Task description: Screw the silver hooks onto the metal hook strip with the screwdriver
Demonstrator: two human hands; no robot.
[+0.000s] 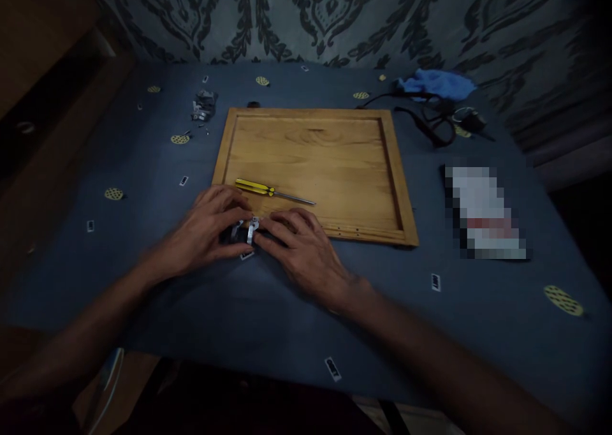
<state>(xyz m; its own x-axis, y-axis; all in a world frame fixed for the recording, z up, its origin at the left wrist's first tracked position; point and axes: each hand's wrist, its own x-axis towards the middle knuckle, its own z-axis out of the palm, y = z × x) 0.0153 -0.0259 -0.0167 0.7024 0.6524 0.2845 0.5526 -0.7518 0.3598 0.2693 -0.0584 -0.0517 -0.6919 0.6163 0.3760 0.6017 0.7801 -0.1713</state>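
Note:
A wooden framed panel [310, 154], like a small cabinet door, lies on the cloth with its recessed side up. At its near left edge is a small silver metal hinge [252, 231]. My left hand [205, 228] closes on the hinge from the left, thumb below and fingers above. From the right, my right hand [301, 250] pinches the same hinge with thumb and forefinger. The fingers partly hide it, so how it sits on the frame is unclear. Just beyond my hands, a yellow-handled screwdriver [255, 186] rests on the panel, its shaft pointing right.
A heap of metal hardware [204, 106] sits at the back left, with loose screws beside it. Dark glasses [430, 125], a blue cloth [437, 84] and keys [468, 119] lie at the back right. A blurred-out flat object [485, 212] is on the right.

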